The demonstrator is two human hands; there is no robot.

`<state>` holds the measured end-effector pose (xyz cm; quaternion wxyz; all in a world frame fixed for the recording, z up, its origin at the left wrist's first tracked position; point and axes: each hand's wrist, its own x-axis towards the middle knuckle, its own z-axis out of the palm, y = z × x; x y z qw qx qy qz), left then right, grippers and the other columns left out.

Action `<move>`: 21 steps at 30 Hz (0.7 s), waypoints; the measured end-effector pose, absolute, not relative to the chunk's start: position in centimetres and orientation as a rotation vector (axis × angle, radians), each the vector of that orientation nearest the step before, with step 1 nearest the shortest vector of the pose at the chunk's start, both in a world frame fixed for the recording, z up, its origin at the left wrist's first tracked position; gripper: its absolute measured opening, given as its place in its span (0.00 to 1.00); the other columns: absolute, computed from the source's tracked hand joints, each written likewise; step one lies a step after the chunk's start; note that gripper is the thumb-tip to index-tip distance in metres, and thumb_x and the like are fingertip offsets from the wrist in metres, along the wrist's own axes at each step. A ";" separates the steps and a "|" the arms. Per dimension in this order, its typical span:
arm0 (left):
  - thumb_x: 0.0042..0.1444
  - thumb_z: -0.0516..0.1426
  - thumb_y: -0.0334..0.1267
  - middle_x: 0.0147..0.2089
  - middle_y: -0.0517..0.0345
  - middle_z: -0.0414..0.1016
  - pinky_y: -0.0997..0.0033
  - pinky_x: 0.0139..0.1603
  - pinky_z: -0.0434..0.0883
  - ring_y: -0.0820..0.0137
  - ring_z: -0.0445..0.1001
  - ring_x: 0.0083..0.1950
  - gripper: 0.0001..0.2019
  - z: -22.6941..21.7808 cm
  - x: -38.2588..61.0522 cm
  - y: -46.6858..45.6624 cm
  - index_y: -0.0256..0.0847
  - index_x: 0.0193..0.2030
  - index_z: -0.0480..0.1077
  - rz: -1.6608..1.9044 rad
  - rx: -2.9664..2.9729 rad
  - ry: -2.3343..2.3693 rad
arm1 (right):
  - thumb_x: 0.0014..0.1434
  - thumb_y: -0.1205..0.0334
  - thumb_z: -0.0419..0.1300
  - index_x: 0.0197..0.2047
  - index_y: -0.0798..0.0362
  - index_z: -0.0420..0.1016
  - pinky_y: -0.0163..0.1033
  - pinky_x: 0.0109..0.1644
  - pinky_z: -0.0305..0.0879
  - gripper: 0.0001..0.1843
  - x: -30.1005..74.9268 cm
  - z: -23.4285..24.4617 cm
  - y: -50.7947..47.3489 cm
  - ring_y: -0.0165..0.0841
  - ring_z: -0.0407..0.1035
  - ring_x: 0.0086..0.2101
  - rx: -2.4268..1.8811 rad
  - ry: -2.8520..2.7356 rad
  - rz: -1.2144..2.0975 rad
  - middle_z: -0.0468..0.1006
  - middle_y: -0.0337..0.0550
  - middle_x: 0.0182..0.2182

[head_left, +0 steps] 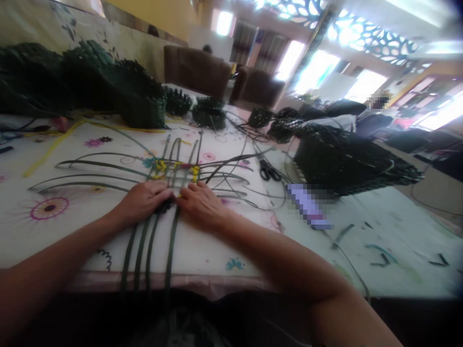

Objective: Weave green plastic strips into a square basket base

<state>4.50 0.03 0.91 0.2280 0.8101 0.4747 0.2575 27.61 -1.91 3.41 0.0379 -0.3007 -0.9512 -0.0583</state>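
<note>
A small open lattice of dark green flat strips (173, 236) lies on the flower-printed tablecloth, its loose ends fanning out to both sides, the back and the table's front edge. Short yellow ties (196, 172) mark crossings along its far part. On the lattice's near left side my left hand (146, 197) is closed, fingertips pinched on the strips. My right hand (200, 205) grips the near right side, its fingers bent over the weave and almost touching the left fingertips. The exact strip ends under the fingers are hidden and slightly blurred.
Dark green woven baskets (142, 103) line the back left, with a larger one (347, 159) at right. Black-handled scissors (270, 170) lie right of the lattice, near a blurred purple object (307, 205). A yellow strip (54, 149) and scraps (379, 260) are scattered about. Chairs (197, 70) stand behind.
</note>
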 end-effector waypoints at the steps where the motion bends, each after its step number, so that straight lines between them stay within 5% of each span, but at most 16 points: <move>1: 0.68 0.51 0.60 0.30 0.56 0.72 0.62 0.40 0.66 0.63 0.71 0.34 0.25 0.9 4.5 0.0 0.45 0.26 0.65 0.705 2.241 1.293 | 0.79 0.68 0.53 0.52 0.57 0.82 0.47 0.50 0.62 0.15 27.7 3.2 -1.9 0.41 0.68 0.44 -0.918 -2.922 -0.176 0.81 0.53 0.45; 7: 0.68 0.53 0.61 0.29 0.57 0.72 0.63 0.37 0.64 0.64 0.71 0.34 0.26 1.0 4.3 0.1 0.44 0.25 0.67 0.699 2.220 1.332 | 0.81 0.67 0.53 0.65 0.53 0.78 0.44 0.47 0.61 0.18 28.9 2.2 -1.3 0.39 0.67 0.43 -0.844 -2.896 -0.154 0.79 0.48 0.43; 16: 0.68 0.52 0.62 0.30 0.57 0.73 0.64 0.37 0.65 0.64 0.71 0.34 0.26 0.7 4.2 0.2 0.44 0.27 0.68 0.699 2.192 1.349 | 0.82 0.57 0.53 0.50 0.51 0.83 0.48 0.54 0.62 0.17 28.9 2.4 -1.8 0.41 0.66 0.49 -0.550 -2.829 -0.171 0.81 0.52 0.52; 21: 0.67 0.52 0.65 0.29 0.57 0.74 0.65 0.36 0.66 0.64 0.73 0.33 0.28 0.5 4.0 0.3 0.44 0.28 0.71 0.704 2.158 1.372 | 0.79 0.67 0.50 0.46 0.55 0.82 0.46 0.49 0.64 0.17 28.5 1.6 -2.2 0.40 0.67 0.41 -0.685 -2.741 -0.116 0.80 0.50 0.39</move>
